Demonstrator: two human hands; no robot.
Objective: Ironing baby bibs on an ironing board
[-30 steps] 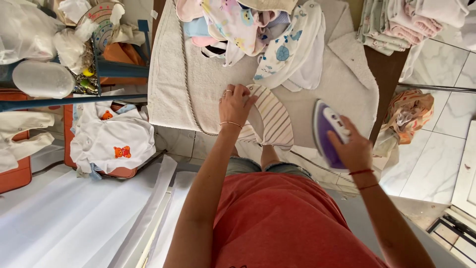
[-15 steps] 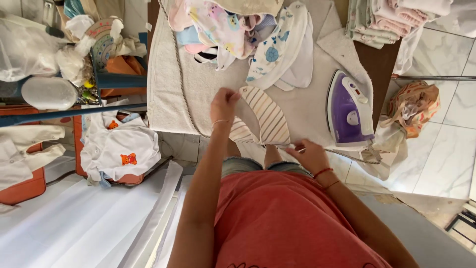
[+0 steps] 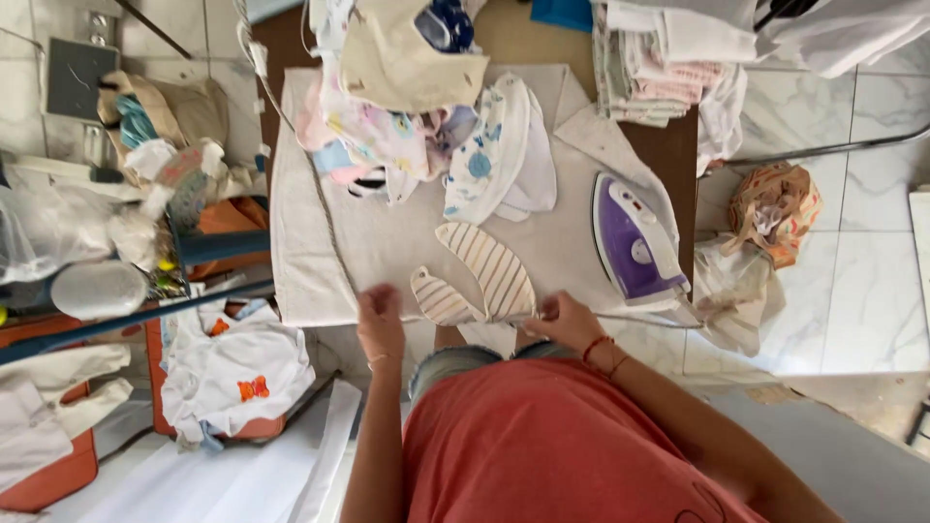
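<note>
A small striped bib (image 3: 487, 279) lies flat on the white ironing cloth (image 3: 320, 252) near the table's front edge. My right hand (image 3: 567, 320) rests at the bib's lower right corner, fingers pinched on its edge. My left hand (image 3: 381, 324) is blurred at the cloth's front edge, just left of the bib's narrow strap end; its grip is unclear. A purple and white iron (image 3: 635, 237) lies on the cloth to the right of the bib, with no hand on it.
A heap of printed baby clothes (image 3: 417, 126) covers the far half of the cloth. Folded laundry (image 3: 668, 68) is stacked at the far right. An orange crate with white garments (image 3: 232, 373) and cluttered shelves (image 3: 145, 223) stand to the left. Crumpled cloth (image 3: 775, 208) lies on the tiled floor.
My right hand put the iron down on the right of the cloth and came to the bib's near edge. My left hand slid off the bib toward the front edge.
</note>
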